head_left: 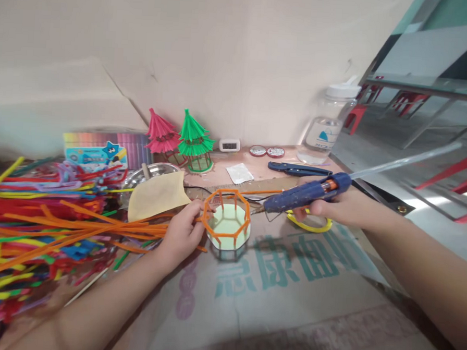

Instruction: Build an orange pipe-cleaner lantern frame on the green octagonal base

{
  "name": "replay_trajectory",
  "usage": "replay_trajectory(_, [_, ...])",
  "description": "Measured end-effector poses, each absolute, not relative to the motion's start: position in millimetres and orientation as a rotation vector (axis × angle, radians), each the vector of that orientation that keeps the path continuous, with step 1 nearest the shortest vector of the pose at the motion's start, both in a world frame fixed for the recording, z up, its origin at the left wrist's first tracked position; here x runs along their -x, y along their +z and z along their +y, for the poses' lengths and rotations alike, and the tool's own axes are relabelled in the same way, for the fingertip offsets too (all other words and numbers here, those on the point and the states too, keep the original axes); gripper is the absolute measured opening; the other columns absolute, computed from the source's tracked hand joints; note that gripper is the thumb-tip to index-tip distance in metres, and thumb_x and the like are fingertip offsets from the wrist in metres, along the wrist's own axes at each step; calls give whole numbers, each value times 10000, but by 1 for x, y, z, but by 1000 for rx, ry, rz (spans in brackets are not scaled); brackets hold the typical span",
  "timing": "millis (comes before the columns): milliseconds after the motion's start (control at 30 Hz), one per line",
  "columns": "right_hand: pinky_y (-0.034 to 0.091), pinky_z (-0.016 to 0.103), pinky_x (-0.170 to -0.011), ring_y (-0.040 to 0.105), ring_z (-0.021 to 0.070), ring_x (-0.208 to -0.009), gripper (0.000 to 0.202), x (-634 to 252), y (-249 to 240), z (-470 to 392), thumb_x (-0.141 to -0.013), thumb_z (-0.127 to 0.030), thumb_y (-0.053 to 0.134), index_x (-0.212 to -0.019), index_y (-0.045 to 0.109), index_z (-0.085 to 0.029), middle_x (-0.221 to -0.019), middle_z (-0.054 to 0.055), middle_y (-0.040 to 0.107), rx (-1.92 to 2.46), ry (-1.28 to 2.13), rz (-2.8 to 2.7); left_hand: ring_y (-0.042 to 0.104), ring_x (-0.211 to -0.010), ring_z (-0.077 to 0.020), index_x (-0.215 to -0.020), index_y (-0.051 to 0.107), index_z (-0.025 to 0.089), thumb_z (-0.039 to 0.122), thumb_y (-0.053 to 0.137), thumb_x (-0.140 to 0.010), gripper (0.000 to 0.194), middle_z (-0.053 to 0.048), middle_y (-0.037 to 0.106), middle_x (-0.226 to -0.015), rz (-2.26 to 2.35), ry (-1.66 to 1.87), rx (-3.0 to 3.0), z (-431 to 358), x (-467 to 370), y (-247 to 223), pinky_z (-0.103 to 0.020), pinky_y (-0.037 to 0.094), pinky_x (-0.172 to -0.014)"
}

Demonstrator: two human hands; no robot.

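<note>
My left hand (182,236) is closed at the left side of a small orange pipe-cleaner frame (225,235), pinching it. Short posts join the frame's eight-sided ring to a pale green base (229,214). In my right hand (343,206) is a blue hot glue gun (295,195), its nozzle pointing left at the ring's right edge. Whether nozzle and ring touch I cannot tell. A long clear glue stick (406,161) sticks out of the gun's back. Below the gun lie scissors with yellow handles (312,227), partly hidden.
Many coloured pipe cleaners (58,228) pile up at left, beside a yellowish sheet (158,194) and a metal bowl (159,170). Along the wall stand pink (163,132) and green (195,136) cone-roofed models, a small clock (229,145), a dark blue cutter (296,169) and a bottle (328,125).
</note>
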State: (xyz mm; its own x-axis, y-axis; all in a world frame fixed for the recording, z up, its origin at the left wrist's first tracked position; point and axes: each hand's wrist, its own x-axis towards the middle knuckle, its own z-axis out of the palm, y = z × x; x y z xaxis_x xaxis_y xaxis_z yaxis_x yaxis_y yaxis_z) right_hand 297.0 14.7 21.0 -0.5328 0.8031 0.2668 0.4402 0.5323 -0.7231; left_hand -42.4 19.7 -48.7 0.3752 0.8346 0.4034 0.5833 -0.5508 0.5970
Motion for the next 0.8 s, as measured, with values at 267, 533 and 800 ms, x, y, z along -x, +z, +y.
replay_trajectory(267, [461,290,-548,607,189,-645,430,-267,44,-25,-769,-657,679,-813,695,-230,-740,27,680,1009,731,-2077,624,-867,-169,-1002,589,193,48,460,-845,249,-35,653,-923,1056,1036,-2534,2,39,-44,-260,481,-761])
replay_trajectory(533, [358,248,-495,503,128,-551,482,-259,39,-31,-750,-698,664,-736,603,-221,-613,-24,578,1114,678,-2093,615,-839,-159,-999,594,171,111,453,-926,170,-42,648,-899,1019,1060,-2605,-2,34,-38,-249,467,-748])
replay_trajectory(800, [381,260,-518,537,161,-623,580,-256,37,-32,-724,-795,585,-734,615,-216,-678,12,612,1217,614,-2117,594,-788,-157,-985,579,181,119,461,-928,145,-33,624,-864,1025,1054,-2629,-3,34,-38,-248,446,-706])
